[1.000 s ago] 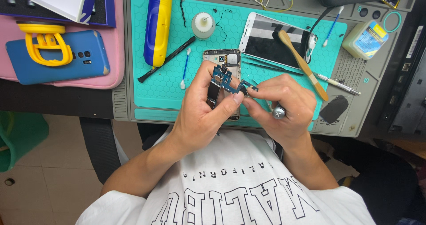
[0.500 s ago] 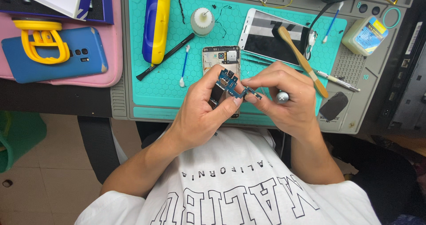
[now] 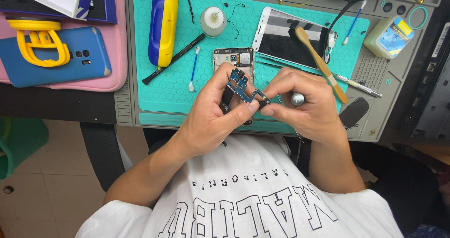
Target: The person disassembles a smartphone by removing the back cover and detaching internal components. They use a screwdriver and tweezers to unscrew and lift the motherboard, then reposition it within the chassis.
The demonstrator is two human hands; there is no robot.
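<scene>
While a small blue circuit board (image 3: 243, 88) is pinched between the thumb and fingers of the left hand (image 3: 213, 113), it is held just above the opened phone body (image 3: 234, 62), which lies on the teal mat (image 3: 178, 88) directly beyond the grip. The left grip is clenched on the board's near end, with the thumb pressed against its underside. The right hand (image 3: 300, 104) is closed around a tool with a round silver end (image 3: 297, 98), and its fingertips (image 3: 269, 99) are brought against the board's far right corner, so that the two grips meet at the board. What the tool's tip is doing cannot be told, as it is hidden by the fingers.

Beyond the grip and to its right, a detached phone screen (image 3: 286, 38) is laid face up on the mat, and a wooden-handled brush (image 3: 321, 64) is rested across it. Beyond the grip to its left, a cotton swab with a blue stem (image 3: 193, 69) and a thin black spudger (image 3: 173, 60) are seen, with a blue and yellow tool (image 3: 163, 24) and a small white bottle (image 3: 213, 21) farther out. Well to the left of the grip, a blue phone (image 3: 56, 60) carrying a yellow suction clamp (image 3: 40, 43) is set on a pink pad (image 3: 112, 41). Far to the right, a small bottle of clear liquid (image 3: 389, 36) stands at the edge of the grey bench tray (image 3: 375, 120).
</scene>
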